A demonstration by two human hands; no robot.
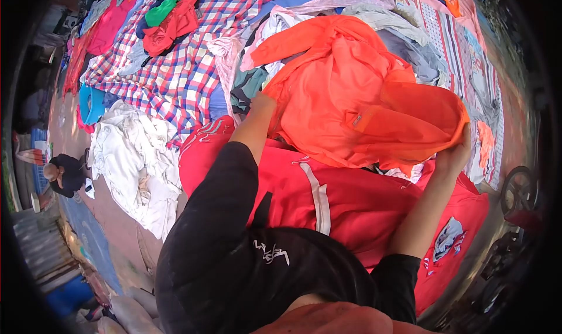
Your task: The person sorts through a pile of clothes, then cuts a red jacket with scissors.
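An orange garment (pixel 339 94) with long sleeves is spread out between my two hands, over a heap of mixed clothes. My left hand (pixel 264 104) is at its left edge, with the fingers mostly hidden by the cloth. At the right, my right hand (pixel 458 152) grips the garment's edge, which is stretched and lifted there. Nearer to my body lies a large red cloth (pixel 357 185) with a white strip. Dark green patterned cloth (pixel 248 88) shows just above my left hand.
A checkered cloth (pixel 175 71) lies at the upper left, with a red and green bundle (pixel 170 27) on it. White clothes (pixel 137 164) are piled at the left. Another person (pixel 67 175) is at the far left. A wheel (pixel 518 189) stands at the right.
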